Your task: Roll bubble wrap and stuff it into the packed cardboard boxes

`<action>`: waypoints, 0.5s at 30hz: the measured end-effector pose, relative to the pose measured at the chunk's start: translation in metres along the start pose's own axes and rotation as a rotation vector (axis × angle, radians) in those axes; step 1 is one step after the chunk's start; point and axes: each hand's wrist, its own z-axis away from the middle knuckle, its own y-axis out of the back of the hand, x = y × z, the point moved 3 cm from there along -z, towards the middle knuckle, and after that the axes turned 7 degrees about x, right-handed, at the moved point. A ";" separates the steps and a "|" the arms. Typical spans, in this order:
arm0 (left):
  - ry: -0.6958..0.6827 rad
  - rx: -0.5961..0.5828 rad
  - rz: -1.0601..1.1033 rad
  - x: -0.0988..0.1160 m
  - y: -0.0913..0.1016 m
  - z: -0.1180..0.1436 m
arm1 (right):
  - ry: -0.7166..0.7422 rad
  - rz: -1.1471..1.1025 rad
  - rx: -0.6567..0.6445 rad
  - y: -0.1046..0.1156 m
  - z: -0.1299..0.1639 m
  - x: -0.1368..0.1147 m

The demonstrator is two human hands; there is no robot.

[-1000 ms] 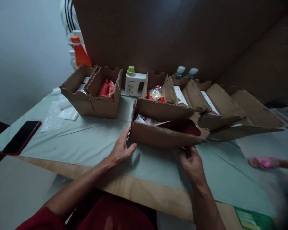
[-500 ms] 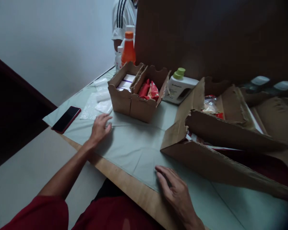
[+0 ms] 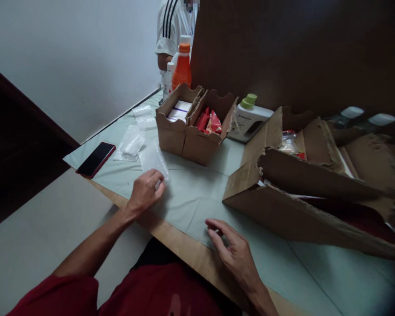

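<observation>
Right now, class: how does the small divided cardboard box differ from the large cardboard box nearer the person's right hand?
The small divided box stands upright and neat, two compartments holding white packs and red packets. The large box is bigger, with torn, sprawling flaps. The small box sits beyond the left hand, the large beside the right hand. Both are open brown cardboard.

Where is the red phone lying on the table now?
The red phone lies at the table's left corner, left of the clear plastic bags and beyond the left hand.

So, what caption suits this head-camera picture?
Left hand pinching a clear plastic bag beside open cardboard boxes.
</observation>
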 end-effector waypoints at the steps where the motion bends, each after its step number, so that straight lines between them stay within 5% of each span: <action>1: -0.012 -0.019 0.037 0.016 -0.004 0.017 | -0.010 -0.005 -0.011 -0.002 0.001 -0.001; 6: -0.019 -0.134 0.423 0.095 -0.040 0.082 | -0.131 -0.071 -0.001 -0.001 0.019 0.010; 10: -0.053 -0.491 0.733 0.146 -0.064 0.118 | -0.307 -0.235 0.094 0.012 0.047 0.036; 12: -0.069 -0.593 0.804 0.156 -0.064 0.126 | -0.372 -0.263 0.153 0.022 0.058 0.048; 15: -0.124 -0.472 0.759 0.145 -0.053 0.118 | -0.407 -0.223 0.200 0.045 0.067 0.062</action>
